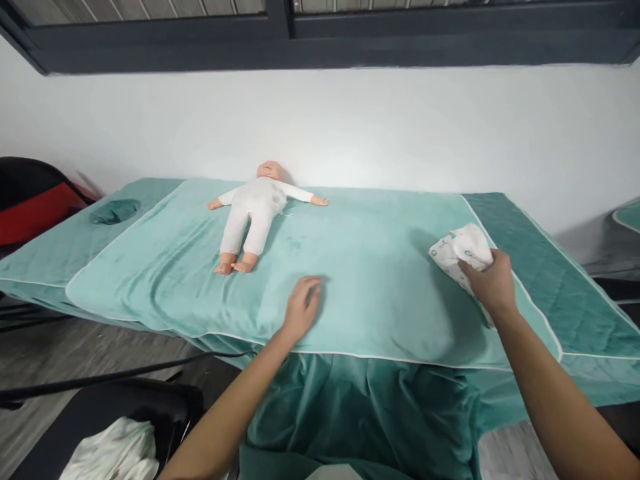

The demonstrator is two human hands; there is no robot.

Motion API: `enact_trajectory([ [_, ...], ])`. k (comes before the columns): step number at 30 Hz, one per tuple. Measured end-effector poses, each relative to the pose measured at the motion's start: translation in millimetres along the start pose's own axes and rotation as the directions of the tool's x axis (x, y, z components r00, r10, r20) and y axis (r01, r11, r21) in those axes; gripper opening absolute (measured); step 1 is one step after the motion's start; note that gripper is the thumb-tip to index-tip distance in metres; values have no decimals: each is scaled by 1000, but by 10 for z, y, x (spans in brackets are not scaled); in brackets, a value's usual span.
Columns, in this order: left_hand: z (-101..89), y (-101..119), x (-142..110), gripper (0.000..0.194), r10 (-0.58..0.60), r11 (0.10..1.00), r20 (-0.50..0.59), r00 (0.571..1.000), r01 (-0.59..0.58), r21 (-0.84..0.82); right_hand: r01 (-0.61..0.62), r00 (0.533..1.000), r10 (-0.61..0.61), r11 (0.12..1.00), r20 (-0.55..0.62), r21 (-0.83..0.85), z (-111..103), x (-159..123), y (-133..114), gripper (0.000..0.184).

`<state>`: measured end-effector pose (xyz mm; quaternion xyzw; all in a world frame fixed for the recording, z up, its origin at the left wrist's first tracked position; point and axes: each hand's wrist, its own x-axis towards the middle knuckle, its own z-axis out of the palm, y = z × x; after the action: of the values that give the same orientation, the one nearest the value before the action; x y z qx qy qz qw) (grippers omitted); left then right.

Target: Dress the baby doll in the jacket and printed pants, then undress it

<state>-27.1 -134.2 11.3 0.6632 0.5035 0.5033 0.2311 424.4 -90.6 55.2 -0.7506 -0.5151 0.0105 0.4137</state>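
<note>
My right hand [493,283] grips a folded white diaper [467,247] with small green prints, thumb on its near side, over the right part of the light green sheet [370,267]. Part of the diaper is hidden behind the hand. Near the front edge of the sheet, my left hand [303,307] holds nothing, its fingers loosely bent and apart. Beyond it to the left, a baby doll [255,207] in a white bodysuit lies on its back, arms spread and feet toward me. Neither hand touches the doll.
The sheet covers a padded bed [560,267] with a face hole [115,211] at its left end, against a white wall [350,127]. A black chair [170,403] at lower left bears a crumpled pale cloth [115,450]. A red-and-black item [40,207] stands far left.
</note>
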Motion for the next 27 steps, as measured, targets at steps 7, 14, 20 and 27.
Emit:
enact_trajectory([
  [7, 919, 327, 433, 40, -159, 824, 323, 933, 306, -477, 511, 850, -523, 847, 62, 143, 151, -350, -527, 29],
  [14, 873, 257, 506, 71, -276, 378, 290, 916, 381, -844, 768, 562, -798, 601, 216, 220, 593, -885, -1382, 47],
  [20, 869, 268, 507, 34, -457, 327, 200, 867, 373, -868, 691, 473, -738, 650, 481, 318, 725, -1032, -1508, 60],
  [27, 875, 225, 504, 39, -488, 280, 215, 846, 385, -879, 485, 701, -588, 808, 404, 335, 782, -978, -1446, 65],
])
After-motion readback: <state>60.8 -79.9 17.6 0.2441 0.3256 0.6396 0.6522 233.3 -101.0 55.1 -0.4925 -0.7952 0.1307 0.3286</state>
